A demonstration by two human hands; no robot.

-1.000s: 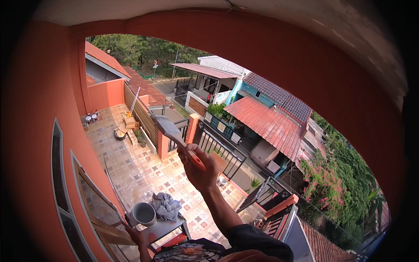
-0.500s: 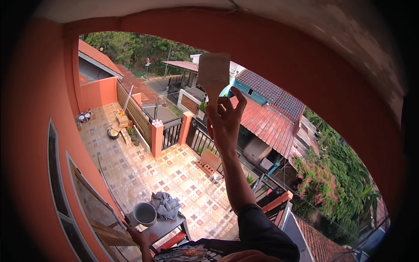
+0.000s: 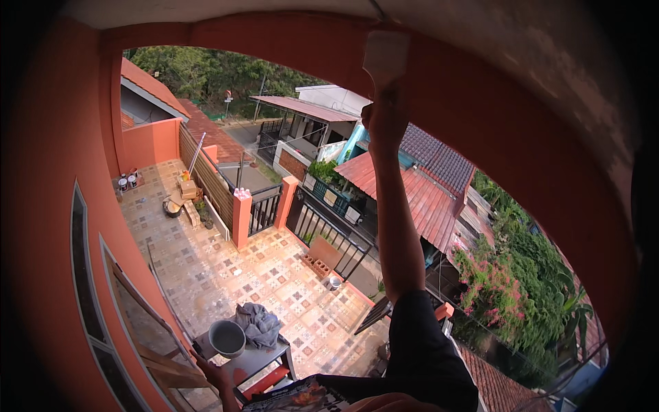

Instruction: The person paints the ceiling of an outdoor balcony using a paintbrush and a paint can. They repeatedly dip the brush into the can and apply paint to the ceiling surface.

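Observation:
My right hand (image 3: 388, 122) is raised overhead, closed round the handle of a wide-bladed putty knife (image 3: 386, 55). Its flat blade points up in front of the red-painted beam (image 3: 302, 48), close to where the beam meets the ceiling; whether they touch I cannot tell. Low on the left, my left hand (image 3: 215, 374) grips the edge of a stepladder's grey top (image 3: 263, 362), its fingers partly hidden. On that top stand a grey bucket (image 3: 227, 338) and, beside it, a crumpled grey cloth (image 3: 258, 325).
An orange wall with windows (image 3: 88, 254) runs along the left. Far below lies a patterned tile floor (image 3: 226, 275) with bricks (image 3: 317, 266), a small pail (image 3: 334, 283), cardboard boxes (image 3: 187, 189) and paint cans (image 3: 128, 181). A black gate (image 3: 329, 230) borders the street.
My right hand has moved up and a little right with the putty knife, bringing the blade from before the houses to the beam. My left hand, bucket and cloth keep their places.

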